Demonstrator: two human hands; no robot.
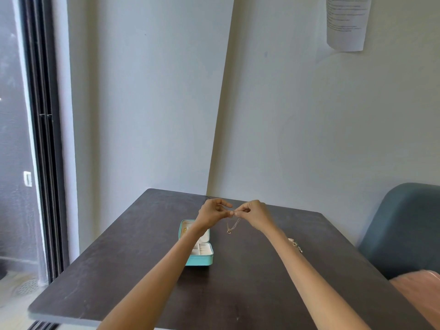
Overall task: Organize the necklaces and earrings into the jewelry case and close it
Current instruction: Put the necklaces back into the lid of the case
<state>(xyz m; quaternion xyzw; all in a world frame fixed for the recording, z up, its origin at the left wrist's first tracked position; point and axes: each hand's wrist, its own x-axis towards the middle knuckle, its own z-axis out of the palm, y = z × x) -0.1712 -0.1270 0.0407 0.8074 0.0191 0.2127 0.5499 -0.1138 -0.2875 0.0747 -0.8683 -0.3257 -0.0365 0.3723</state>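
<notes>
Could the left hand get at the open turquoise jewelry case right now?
Probably not at once: the left hand and right hand both pinch the necklace, though the jewelry case lies open just below it.

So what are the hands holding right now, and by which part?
Both hands, left and right, pinch a thin necklace by its chain ends; its ring pendant hangs below.

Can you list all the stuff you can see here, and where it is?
jewelry case: one, turquoise, open, on table left of middle
necklace: one, thin chain with ring pendant, hanging from both hands
jewelry pile: one small heap, pale, on table by right forearm
table: one, dark brown
chair: one, blue-grey, right of table
paper: one, white, on wall
left hand: pinches chain
right hand: pinches chain
</notes>
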